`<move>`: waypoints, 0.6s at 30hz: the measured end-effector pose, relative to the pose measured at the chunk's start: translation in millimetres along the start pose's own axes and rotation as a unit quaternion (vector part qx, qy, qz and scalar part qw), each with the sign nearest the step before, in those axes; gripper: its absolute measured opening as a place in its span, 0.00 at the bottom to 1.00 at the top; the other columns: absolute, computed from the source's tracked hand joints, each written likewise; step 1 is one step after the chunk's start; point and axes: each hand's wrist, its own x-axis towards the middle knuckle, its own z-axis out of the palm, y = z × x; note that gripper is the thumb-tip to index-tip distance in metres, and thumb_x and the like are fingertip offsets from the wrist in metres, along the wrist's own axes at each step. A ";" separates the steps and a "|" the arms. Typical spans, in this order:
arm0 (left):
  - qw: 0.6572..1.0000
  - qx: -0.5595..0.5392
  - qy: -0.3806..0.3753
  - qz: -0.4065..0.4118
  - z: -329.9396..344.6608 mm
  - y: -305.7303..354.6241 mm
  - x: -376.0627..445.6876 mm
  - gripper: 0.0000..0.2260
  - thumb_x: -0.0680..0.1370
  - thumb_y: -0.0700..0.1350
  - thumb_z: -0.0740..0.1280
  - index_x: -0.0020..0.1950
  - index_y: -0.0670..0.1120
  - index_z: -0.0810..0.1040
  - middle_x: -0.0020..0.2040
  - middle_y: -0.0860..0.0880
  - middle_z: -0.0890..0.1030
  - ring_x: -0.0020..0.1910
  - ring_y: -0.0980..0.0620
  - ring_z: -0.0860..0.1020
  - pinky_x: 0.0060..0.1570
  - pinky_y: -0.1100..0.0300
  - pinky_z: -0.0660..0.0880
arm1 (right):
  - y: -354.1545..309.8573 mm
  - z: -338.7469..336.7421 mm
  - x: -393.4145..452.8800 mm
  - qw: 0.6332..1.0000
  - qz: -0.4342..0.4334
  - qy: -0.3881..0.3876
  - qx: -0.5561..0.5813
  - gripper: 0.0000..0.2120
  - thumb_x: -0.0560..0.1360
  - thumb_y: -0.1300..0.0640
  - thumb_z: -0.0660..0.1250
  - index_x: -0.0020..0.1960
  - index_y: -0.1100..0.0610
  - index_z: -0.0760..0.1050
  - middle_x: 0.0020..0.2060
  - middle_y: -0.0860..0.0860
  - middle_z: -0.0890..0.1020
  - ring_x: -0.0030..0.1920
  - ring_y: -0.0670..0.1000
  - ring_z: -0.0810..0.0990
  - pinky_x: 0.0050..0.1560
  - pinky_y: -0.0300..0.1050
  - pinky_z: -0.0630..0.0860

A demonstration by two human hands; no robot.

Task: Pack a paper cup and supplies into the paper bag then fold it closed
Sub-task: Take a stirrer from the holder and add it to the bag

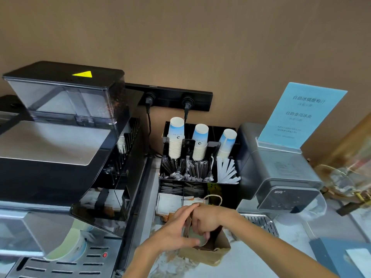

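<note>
A brown paper bag (217, 244) stands open on the marble counter in front of the black supply organizer, and its twine handle (213, 197) sticks up behind my hands. My left hand (176, 230) grips the bag's left edge and holds the mouth apart. My right hand (209, 218) reaches into the mouth from above, its fingers curled around a paper cup (197, 236). Only the cup's round pale end shows; the rest is hidden by the fingers and the bag.
The black organizer (200, 177) behind the bag holds three stacks of upturned paper cups (176, 137), wrapped stirrers, white straws (227, 171) and sachets. A coffee machine (60, 157) fills the left. A grey dispenser (281, 177) with a blue sign stands on the right, a dark box (341, 255) at the lower right.
</note>
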 end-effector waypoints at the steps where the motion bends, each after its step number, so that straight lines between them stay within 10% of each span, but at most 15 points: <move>1: 1.000 0.007 0.000 0.002 0.0 -0.5 0.6 0.42 0.71 0.54 0.75 0.77 0.65 0.53 0.76 0.60 0.57 0.70 0.55 0.65 0.73 0.54 0.66 | 3.9 -1.5 -6.3 0.999 -0.007 0.013 0.031 0.12 0.73 0.65 0.62 0.51 0.59 0.81 0.43 0.57 0.87 0.34 0.41 0.81 0.55 0.49 0.81; 10: 1.000 0.026 0.002 0.016 14.5 5.1 13.5 0.38 0.72 0.53 0.73 0.73 0.71 0.53 0.71 0.62 0.58 0.62 0.64 0.67 0.66 0.57 0.71 | 55.4 20.0 -97.3 0.933 -0.037 0.234 0.270 0.07 0.78 0.57 0.67 0.53 0.55 0.82 0.37 0.43 0.83 0.34 0.42 0.81 0.42 0.35 0.80; 18: 0.999 0.029 -0.017 0.019 46.1 18.8 33.1 0.38 0.76 0.53 0.72 0.77 0.65 0.52 0.72 0.62 0.55 0.63 0.62 0.67 0.64 0.56 0.73 | 142.9 105.4 -156.5 0.756 0.033 0.385 0.528 0.07 0.79 0.62 0.66 0.50 0.61 0.83 0.38 0.57 0.85 0.34 0.49 0.80 0.32 0.39 0.73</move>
